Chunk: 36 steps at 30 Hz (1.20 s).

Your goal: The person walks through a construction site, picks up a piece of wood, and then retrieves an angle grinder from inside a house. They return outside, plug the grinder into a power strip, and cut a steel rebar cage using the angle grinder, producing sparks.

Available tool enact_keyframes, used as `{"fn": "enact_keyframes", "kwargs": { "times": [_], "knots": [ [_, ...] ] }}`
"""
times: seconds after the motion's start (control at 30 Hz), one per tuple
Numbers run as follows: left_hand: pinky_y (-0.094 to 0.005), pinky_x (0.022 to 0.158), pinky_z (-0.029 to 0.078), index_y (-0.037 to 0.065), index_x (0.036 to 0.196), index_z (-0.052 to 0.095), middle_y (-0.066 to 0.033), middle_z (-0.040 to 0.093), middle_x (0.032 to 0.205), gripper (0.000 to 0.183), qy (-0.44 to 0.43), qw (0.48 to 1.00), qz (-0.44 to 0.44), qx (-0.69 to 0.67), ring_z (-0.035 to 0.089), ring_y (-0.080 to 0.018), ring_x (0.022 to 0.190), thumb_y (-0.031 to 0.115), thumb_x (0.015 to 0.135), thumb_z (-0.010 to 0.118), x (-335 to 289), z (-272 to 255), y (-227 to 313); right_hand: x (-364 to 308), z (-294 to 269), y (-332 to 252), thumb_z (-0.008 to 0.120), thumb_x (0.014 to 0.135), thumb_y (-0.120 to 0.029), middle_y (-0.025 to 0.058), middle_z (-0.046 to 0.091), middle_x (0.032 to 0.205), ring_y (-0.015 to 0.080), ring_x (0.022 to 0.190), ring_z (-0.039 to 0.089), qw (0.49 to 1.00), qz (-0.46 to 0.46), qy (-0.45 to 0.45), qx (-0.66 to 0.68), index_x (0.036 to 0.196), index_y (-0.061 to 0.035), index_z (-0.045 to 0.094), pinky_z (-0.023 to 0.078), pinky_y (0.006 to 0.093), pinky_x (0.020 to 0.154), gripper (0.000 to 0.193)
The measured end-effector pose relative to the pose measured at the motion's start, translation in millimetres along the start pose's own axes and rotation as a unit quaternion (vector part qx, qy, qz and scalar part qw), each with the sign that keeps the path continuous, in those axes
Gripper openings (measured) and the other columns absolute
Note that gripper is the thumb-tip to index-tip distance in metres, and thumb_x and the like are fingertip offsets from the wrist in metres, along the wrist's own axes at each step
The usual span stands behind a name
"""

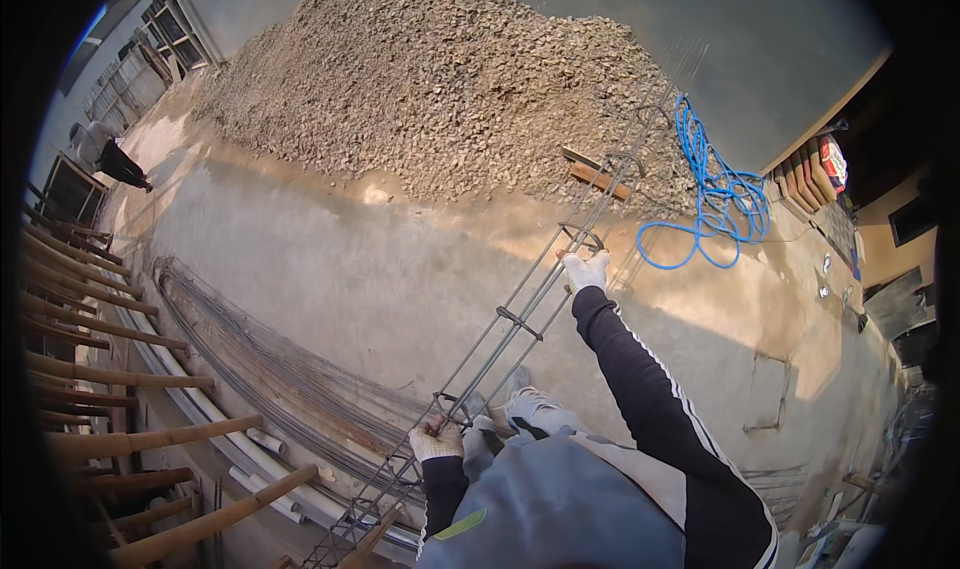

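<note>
"Left hand (437,441)?"
"Pale-gloved, curled round the rebar cage (519,322), nearer my body."
"Right hand (586,270)?"
"Also gloved, gripping the same cage farther along."
"Cage position?"
"Slants ahead of me over the concrete floor (330,249), far end at the gravel pile (430,89)."
"Nearby?"
"Blue hose (688,129), loosely looped, right of it."

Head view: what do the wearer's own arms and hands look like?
The left hand and right hand wear whitish, apparently fingerless gloves. The right sleeve is black with white stripes running lengthwise; the left sleeve, less visible, is also black.
</note>
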<state>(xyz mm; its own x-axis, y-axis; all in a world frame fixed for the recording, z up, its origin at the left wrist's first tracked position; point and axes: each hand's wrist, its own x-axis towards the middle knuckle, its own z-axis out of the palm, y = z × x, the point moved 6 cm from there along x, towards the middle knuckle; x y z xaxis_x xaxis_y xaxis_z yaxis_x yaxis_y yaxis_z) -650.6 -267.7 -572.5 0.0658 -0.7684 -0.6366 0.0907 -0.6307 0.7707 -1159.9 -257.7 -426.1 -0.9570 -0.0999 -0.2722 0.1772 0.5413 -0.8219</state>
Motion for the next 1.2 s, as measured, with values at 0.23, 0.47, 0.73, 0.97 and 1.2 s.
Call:
{"fn": "enact_keyframes", "kwargs": {
  "times": [0.23,0.47,0.73,0.97,1.2],
  "knots": [
    [-0.0507,0.083,0.046,0.007,0.095,0.049,-0.0111,0.049,0.086,0.014,0.1,0.929,-0.194,-0.3,0.056,-0.0286,0.09,0.02,0.096,0.045,-36,76,-14,49,-59,1,0.084,0.074,-0.035,0.0253,0.058,0.123,0.0302,0.089,0.067,0.996,0.056,-0.06,0.033,0.151,0.001,0.029,0.055,0.0394,0.057,0.101],
    [-0.0547,0.088,0.05,0.005,0.105,0.049,-0.0109,0.048,0.092,0.016,0.122,0.903,-0.181,-0.371,0.058,-0.0311,0.087,0.019,0.099,0.05,-112,200,-53,163,-141,41,0.081,0.08,-0.03,0.0073,0.05,0.077,0.0187,0.057,0.05,0.99,0.011,-0.034,0.137,0.123,-0.0008,0.042,0.046,0.0359,0.046,0.065],
    [-0.0506,0.061,0.051,0.006,0.117,0.053,-0.0119,0.052,0.094,0.027,0.117,0.871,-0.243,-0.41,0.061,-0.0283,0.079,0.027,0.101,0.05,-193,358,-101,290,-287,78,0.078,0.087,-0.032,0.0083,0.05,0.078,0.0177,0.054,0.046,0.992,0.022,0.033,0.123,0.12,0.0,0.045,0.04,0.0361,0.043,0.057],
    [-0.0405,0.046,0.043,0.007,0.101,0.058,-0.0108,0.063,0.079,0.022,0.123,0.907,-0.28,-0.29,0.065,-0.0215,0.06,0.026,0.089,0.062,-251,443,-122,333,-405,75,0.084,0.077,-0.036,0.0136,0.055,0.087,0.0262,0.066,0.053,0.992,0.011,0.093,0.08,0.105,0.0103,0.053,0.044,0.0413,0.051,0.062],
    [-0.0386,0.057,0.051,0.006,0.105,0.06,-0.0095,0.064,0.097,0.024,0.072,0.896,-0.309,-0.312,0.062,-0.0212,0.065,0.028,0.095,0.058,-309,488,-158,362,-524,121,0.083,0.079,-0.037,0.0093,0.05,0.077,0.0218,0.062,0.047,0.982,0.005,0.154,0.107,0.089,0.0044,0.055,0.041,0.0376,0.051,0.051]
  ]
}}
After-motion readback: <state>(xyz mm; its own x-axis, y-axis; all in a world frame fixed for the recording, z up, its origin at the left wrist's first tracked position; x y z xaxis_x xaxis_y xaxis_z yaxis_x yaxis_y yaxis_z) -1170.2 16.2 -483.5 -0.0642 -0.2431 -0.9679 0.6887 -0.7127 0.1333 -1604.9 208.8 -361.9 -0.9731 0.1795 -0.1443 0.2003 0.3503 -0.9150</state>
